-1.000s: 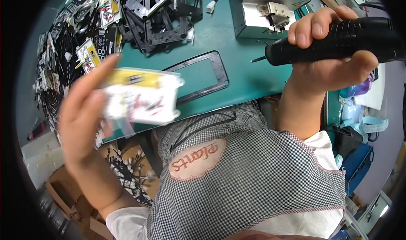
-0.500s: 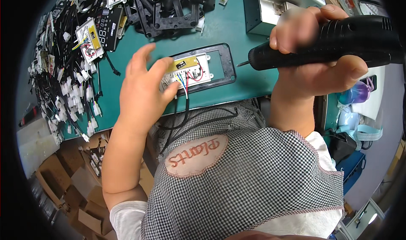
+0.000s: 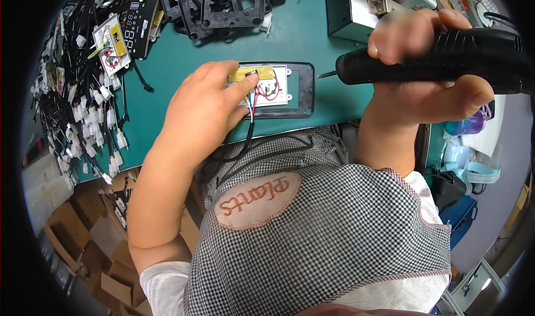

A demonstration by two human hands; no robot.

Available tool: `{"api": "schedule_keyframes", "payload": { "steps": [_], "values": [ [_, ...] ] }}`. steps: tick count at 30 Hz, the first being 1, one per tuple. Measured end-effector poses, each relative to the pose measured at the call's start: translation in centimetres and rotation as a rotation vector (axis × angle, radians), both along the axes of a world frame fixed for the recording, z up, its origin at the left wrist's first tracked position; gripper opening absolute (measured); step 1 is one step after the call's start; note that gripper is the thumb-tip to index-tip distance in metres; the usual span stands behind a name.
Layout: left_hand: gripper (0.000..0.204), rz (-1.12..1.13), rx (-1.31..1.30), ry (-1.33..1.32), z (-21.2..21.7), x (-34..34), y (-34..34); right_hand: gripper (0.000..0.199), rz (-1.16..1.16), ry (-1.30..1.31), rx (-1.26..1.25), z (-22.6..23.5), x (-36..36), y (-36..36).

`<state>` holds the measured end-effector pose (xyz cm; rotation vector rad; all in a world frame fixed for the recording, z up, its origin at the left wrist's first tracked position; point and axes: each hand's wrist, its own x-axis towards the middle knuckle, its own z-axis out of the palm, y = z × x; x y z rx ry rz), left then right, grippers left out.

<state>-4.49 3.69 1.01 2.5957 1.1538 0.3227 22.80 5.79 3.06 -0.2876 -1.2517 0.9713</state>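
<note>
White rectangular board (image 3: 282,87), yellow-banded, coloured wires (image 3: 253,105); left hand (image 3: 209,104) touching, grip indeterminate. Right hand (image 3: 409,96), three o'clock: clamped round black tubular screwdriver (image 3: 446,57).

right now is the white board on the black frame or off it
On: the white board lies over the black frame, which shows beyond its right end; the left hand is on top. Whether flush, cannot tell.

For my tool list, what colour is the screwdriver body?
The screwdriver body is black, seen best in the head view.
</note>
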Motion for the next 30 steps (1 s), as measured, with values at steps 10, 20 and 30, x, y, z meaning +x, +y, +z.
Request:
{"api": "schedule_keyframes", "payload": {
  "steps": [10, 20, 30],
  "values": [
    [0.045, -0.118, 0.087, -0.116, 0.3, 0.9, 0.5, 0.09, 0.005, -0.027, 0.032, 0.2, 0.1, -0.6],
    [0.046, -0.06, 0.026, 0.019, -0.8, 1.0, 0.3, 0.081, -0.052, 0.056, -0.019, -1.8, -1.6, 0.3],
    [0.046, -0.047, 0.006, -0.005, -0.9, 1.0, 0.3, 0.079, -0.174, 0.108, -0.167, -3.5, -3.0, 0.1]
  ]
}}
